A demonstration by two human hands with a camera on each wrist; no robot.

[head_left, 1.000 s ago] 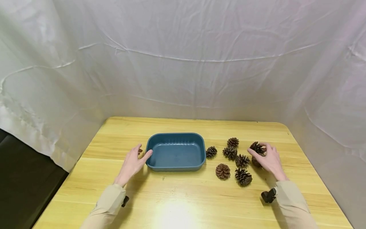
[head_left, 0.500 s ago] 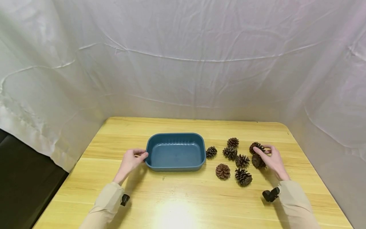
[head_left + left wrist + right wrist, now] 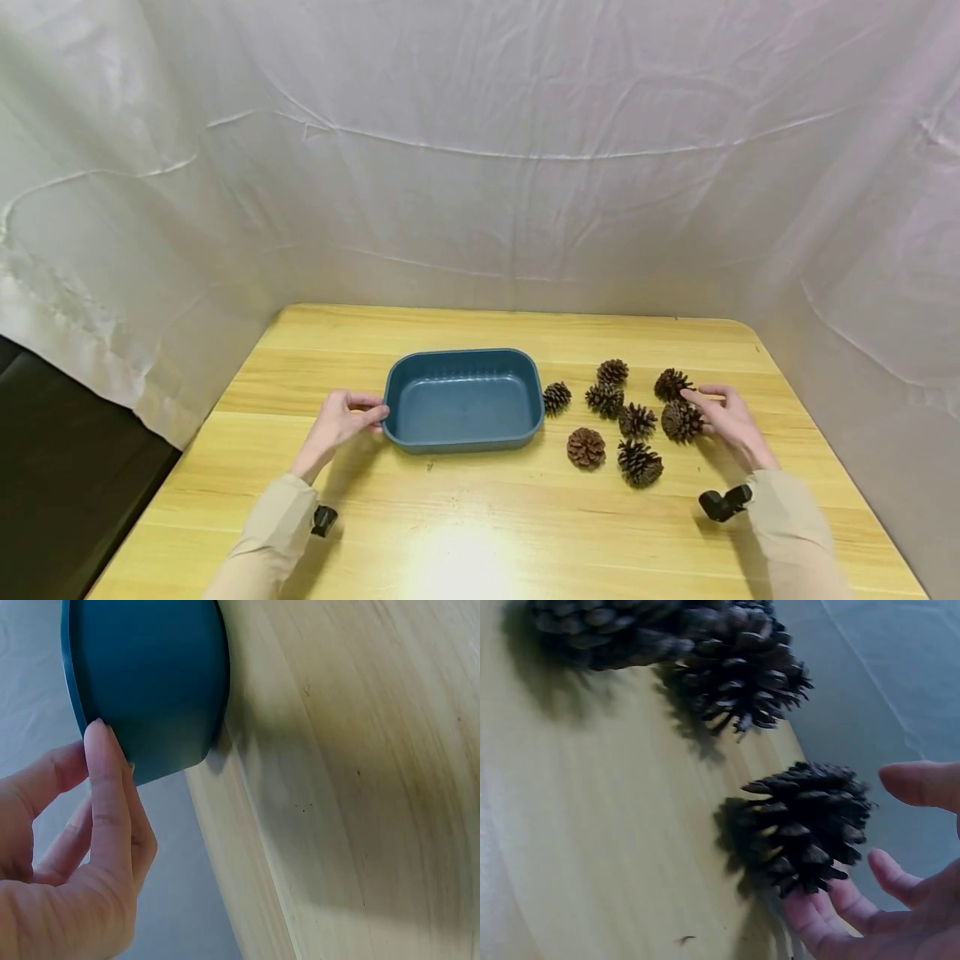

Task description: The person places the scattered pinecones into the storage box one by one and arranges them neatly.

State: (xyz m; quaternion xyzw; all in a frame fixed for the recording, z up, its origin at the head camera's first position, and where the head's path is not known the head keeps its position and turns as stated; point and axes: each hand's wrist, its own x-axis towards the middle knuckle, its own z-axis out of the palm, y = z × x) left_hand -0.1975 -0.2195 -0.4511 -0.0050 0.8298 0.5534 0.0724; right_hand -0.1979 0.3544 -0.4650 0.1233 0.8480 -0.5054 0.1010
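Container in left hand — pinecone at right hand

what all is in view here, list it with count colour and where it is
table: one, yellow wood, lower half of the head view
tub: one, blue, on the table near its middle
pine cones: eight, brown, on the table right of the tub
cloth: count unclear, whitish, behind and beside the table
dark surface: one, black, lower left
wrist devices: two, black, one per wrist
sleeves: two, beige, foreground
left grip: one, bare, pinching the tub's left rim
right grip: one, bare, at the rightmost pine cone
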